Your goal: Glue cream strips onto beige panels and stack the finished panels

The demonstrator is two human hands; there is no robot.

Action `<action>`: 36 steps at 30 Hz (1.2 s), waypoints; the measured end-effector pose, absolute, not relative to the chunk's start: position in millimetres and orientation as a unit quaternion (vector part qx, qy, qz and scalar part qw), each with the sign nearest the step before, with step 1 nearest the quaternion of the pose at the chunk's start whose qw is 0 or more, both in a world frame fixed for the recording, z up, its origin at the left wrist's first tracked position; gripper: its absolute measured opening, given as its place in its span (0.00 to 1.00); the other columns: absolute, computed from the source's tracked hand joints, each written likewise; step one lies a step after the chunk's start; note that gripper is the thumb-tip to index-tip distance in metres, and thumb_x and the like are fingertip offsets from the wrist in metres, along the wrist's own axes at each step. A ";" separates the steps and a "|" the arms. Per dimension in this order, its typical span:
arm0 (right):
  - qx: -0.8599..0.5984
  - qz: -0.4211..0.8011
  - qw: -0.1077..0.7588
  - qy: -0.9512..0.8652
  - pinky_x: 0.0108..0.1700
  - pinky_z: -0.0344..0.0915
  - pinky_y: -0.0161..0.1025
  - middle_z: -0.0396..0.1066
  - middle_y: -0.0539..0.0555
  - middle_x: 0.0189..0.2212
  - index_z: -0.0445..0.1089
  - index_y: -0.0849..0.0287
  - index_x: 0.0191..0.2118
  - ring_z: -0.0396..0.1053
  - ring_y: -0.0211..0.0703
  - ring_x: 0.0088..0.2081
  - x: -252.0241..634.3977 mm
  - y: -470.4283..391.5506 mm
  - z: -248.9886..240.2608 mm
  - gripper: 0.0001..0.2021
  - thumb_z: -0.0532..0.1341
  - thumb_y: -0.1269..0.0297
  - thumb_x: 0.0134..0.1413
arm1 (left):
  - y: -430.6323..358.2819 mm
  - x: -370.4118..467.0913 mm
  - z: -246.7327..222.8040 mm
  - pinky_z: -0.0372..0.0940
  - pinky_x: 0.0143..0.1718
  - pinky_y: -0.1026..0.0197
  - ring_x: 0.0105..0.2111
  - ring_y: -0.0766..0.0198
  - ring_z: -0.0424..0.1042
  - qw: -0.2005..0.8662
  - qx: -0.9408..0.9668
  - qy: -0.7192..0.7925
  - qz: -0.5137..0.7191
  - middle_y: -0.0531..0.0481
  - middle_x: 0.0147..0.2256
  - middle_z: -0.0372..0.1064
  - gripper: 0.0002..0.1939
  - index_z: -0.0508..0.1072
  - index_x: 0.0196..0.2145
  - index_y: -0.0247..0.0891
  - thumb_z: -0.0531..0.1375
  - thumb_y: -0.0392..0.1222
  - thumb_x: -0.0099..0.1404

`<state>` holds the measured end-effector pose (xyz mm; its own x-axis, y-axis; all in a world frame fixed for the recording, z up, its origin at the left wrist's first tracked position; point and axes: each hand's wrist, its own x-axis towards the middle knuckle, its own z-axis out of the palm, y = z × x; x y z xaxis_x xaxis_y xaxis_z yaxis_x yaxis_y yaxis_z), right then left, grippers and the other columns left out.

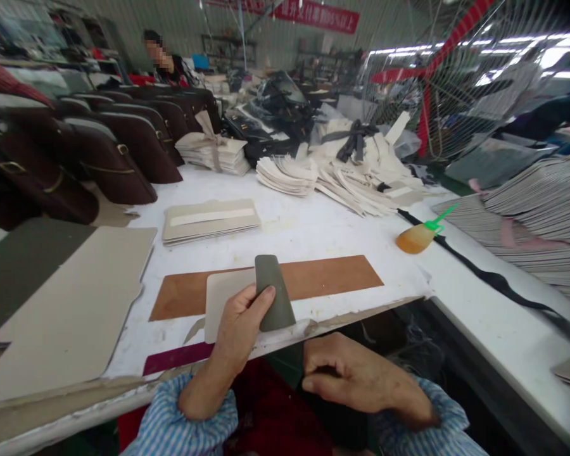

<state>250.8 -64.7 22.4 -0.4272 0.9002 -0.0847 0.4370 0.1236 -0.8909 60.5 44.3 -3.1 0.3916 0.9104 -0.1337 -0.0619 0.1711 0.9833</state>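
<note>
Currently a dark green tapered piece is pinched by the left hand above a beige card on the brown sheet; the right hand is curled loosely below the table edge, nothing visibly held.

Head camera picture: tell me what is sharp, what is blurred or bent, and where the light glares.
Head view: the left hand and the grey-green strip it grips are sharp; the table edge bows with wide-angle distortion; the ceiling lights at upper right glare white; the far background is soft; the right hand sits in dimmer light below the table edge.
</note>
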 end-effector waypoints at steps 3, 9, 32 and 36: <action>-0.437 0.493 0.258 -0.707 0.42 0.67 0.35 0.75 0.51 0.37 0.77 0.57 0.41 0.71 0.38 0.37 257.7 -70.0 18.6 0.16 0.53 0.76 0.54 | 40.4 59.2 4.4 0.67 0.41 0.59 0.38 0.56 0.74 0.592 0.634 0.375 0.327 0.47 0.39 0.77 0.22 0.80 0.43 0.38 0.61 0.60 0.71; -0.553 0.478 0.308 -0.609 0.35 0.65 0.34 0.73 0.49 0.31 0.74 0.58 0.37 0.70 0.37 0.30 287.4 -77.1 13.9 0.12 0.53 0.74 0.56 | 33.3 65.6 3.3 0.64 0.56 0.48 0.51 0.49 0.73 0.374 0.829 0.296 0.294 0.39 0.51 0.77 0.21 0.78 0.52 0.32 0.60 0.51 0.72; -0.592 0.203 0.442 -0.643 0.34 0.64 0.36 0.68 0.49 0.26 0.65 0.57 0.24 0.67 0.38 0.29 362.0 -57.0 1.1 0.09 0.51 0.75 0.48 | 34.1 68.8 -10.1 0.64 0.57 0.49 0.52 0.53 0.67 0.275 0.884 0.267 0.267 0.46 0.52 0.75 0.12 0.77 0.49 0.35 0.64 0.33 0.68; -0.673 0.138 0.393 -0.611 0.36 0.72 0.37 0.75 0.52 0.31 0.76 0.53 0.33 0.74 0.45 0.33 367.6 -74.8 -19.4 0.10 0.58 0.61 0.60 | 24.5 70.9 -13.7 0.64 0.55 0.53 0.50 0.57 0.69 0.303 0.863 0.286 0.286 0.50 0.48 0.76 0.12 0.77 0.44 0.38 0.67 0.30 0.63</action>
<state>367.6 -74.8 -19.4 0.2149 0.9311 0.2947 0.7151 0.0555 -0.6968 70.9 24.5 -13.7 0.6727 0.6669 0.3204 0.3200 -0.6527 0.6867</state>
